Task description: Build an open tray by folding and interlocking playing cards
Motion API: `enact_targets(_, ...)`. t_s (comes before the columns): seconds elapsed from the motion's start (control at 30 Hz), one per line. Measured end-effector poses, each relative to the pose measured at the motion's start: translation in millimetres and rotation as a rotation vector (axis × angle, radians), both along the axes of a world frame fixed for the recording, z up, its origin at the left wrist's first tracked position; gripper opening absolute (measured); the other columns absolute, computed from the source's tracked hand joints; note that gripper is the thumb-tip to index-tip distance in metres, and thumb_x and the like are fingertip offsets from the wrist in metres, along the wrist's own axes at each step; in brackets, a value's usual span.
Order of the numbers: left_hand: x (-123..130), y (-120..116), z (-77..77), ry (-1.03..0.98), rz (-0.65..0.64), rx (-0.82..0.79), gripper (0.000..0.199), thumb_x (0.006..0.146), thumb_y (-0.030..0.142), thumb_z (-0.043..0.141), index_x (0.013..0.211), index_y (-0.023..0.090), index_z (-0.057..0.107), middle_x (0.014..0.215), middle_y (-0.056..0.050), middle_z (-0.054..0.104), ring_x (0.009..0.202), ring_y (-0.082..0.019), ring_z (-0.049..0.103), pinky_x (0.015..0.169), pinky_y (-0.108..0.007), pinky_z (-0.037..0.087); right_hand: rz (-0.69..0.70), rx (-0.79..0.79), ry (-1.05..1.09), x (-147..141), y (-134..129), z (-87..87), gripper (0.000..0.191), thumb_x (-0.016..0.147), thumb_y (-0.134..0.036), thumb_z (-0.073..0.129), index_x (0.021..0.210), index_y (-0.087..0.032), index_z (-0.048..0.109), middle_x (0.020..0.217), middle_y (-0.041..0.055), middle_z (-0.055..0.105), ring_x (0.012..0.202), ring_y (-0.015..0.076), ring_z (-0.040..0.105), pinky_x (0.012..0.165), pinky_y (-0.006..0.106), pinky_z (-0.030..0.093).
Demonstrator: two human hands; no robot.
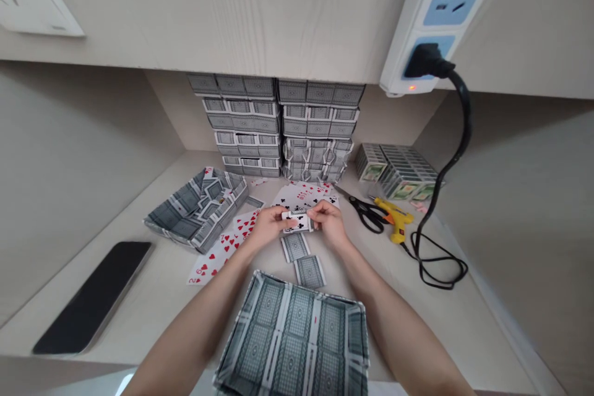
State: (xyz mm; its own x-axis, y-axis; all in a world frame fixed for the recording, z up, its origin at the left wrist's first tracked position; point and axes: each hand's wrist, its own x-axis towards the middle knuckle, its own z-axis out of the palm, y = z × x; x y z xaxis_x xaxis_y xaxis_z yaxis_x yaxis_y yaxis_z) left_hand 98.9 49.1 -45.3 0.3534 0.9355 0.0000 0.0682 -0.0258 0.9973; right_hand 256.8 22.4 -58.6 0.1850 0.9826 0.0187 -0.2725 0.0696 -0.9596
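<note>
Both hands meet at a playing card [297, 223] showing black clubs, its edges bent up. My left hand [270, 224] grips its left end, thumb on the face. At the right end, my right hand [328, 220] pinches it. Below lie two grey-backed cards [310, 271], face down. Behind the hands is a spread of face-up cards [306, 193], and left of them a fan of heart cards [229, 247]. Nearest me stands an open box made of grey-backed cards [297, 322], between my forearms.
Stacked card-built boxes [245, 117] stand at the back. An open card tray [199, 207] and a phone [93, 300] are at left. Scissors [366, 213], a yellow glue gun [394, 216], its black cord and card packs [399, 170] are at right. A power strip [440, 18] hangs above.
</note>
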Motion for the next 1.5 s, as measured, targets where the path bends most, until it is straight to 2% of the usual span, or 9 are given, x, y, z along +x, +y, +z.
enact_targets(0.1, 1, 1, -0.8, -0.049, 0.006, -0.041, 0.030, 0.046, 0.036, 0.074, 0.058, 0.013, 0.058, 0.053, 0.003, 0.055, 0.049, -0.008, 0.046, 0.047, -0.019, 0.036, -0.008, 0.029, -0.034, -1, 0, -0.1, 0.028, 0.056, -0.038, 0.069, 0.057, -0.019, 0.048, 0.037, -0.0090, 0.042, 0.032, 0.0063, 0.034, 0.035, 0.020, 0.024)
enact_targets(0.27, 1, 3, -3.5, -0.177, 0.044, -0.180, 0.033, 0.046, 0.034, 0.075, 0.067, 0.012, 0.062, 0.063, -0.001, 0.063, 0.055, -0.012, 0.054, 0.053, -0.023, 0.043, 0.068, 0.022, -0.024, -1, 3, -3.2, 0.034, 0.066, -0.051, 0.058, 0.060, -0.019, 0.052, 0.039, -0.0065, 0.043, 0.032, 0.0072, 0.034, 0.033, 0.021, 0.023)
enact_targets(0.4, 0, 4, -7.8, -0.235, 0.059, -0.241, 0.033, 0.046, 0.031, 0.076, 0.067, 0.011, 0.062, 0.064, -0.002, 0.064, 0.059, -0.014, 0.057, 0.058, -0.026, 0.046, 0.085, 0.007, 0.030, 1, 5, -5.3, 0.035, 0.067, -0.051, 0.057, 0.071, -0.017, 0.059, 0.039, -0.0062, 0.043, 0.032, 0.0068, 0.032, 0.032, 0.021, 0.021)
enact_targets(0.67, 2, -1, -3.9, -0.259, 0.060, -0.257, 0.033, 0.047, 0.030, 0.076, 0.068, 0.011, 0.061, 0.068, -0.002, 0.063, 0.062, -0.015, 0.058, 0.059, -0.030, 0.049, 0.063, 0.022, 0.010, 0, 5, -6.8, 0.031, 0.063, -0.049, 0.062, 0.066, -0.018, 0.059, 0.041, -0.0058, 0.044, 0.033, 0.0070, 0.032, 0.033, 0.021, 0.022)
enact_targets(0.8, 2, -2, -1.8, -0.237, 0.064, -0.233, 0.034, 0.049, 0.031, 0.075, 0.072, 0.011, 0.060, 0.071, -0.002, 0.063, 0.065, -0.015, 0.058, 0.060, -0.031, 0.050, 0.082, -0.001, 0.007, 0, 4, -4.8, 0.032, 0.063, -0.050, 0.062, 0.063, -0.018, 0.058, 0.041, -0.0058, 0.044, 0.033, 0.0067, 0.033, 0.032, 0.021, 0.022)
enact_targets(0.93, 3, 1, -6.0, -0.184, 0.061, -0.175, 0.034, 0.051, 0.033, 0.073, 0.070, 0.011, 0.058, 0.066, -0.001, 0.061, 0.062, -0.014, 0.056, 0.057, -0.028, 0.049, 0.115, -0.004, -0.021, 0, 3, -1.7, 0.031, 0.063, -0.048, 0.063, 0.068, -0.017, 0.059, 0.040, -0.0070, 0.041, 0.032, 0.0061, 0.032, 0.031, 0.020, 0.021)
enact_targets(1.13, 3, 2, -8.3, -0.047, 0.086, -0.046, 0.031, 0.049, 0.034, 0.073, 0.057, 0.012, 0.054, 0.052, 0.004, 0.053, 0.050, -0.008, 0.047, 0.047, -0.018, 0.037, 0.079, -0.008, -0.094, -3, 4, 0.6, 0.027, 0.061, -0.043, 0.066, 0.059, -0.017, 0.058, 0.042, -0.0070, 0.042, 0.035, 0.0046, 0.029, 0.035, 0.020, 0.018)
enact_targets(1.3, 2, -1, -0.3, 0.001, 0.058, -0.031, 0.028, 0.049, 0.033, 0.072, 0.055, 0.012, 0.055, 0.050, 0.005, 0.052, 0.048, -0.007, 0.043, 0.047, -0.018, 0.032, 0.081, -0.014, -0.075, -4, 5, 0.2, 0.030, 0.056, -0.042, 0.068, 0.053, -0.016, 0.053, 0.045, -0.0061, 0.044, 0.041, 0.0056, 0.033, 0.040, 0.021, 0.023)
enact_targets(1.5, 0, 0, -1.9, 0.022, 0.031, -0.029, 0.026, 0.054, 0.033, 0.069, 0.056, 0.011, 0.055, 0.051, 0.004, 0.051, 0.048, -0.007, 0.041, 0.047, -0.018, 0.030, 0.132, 0.010, -0.098, -2, 3, -1.0, 0.030, 0.059, -0.041, 0.067, 0.055, -0.017, 0.050, 0.043, -0.0079, 0.039, 0.039, 0.0048, 0.028, 0.039, 0.020, 0.019)
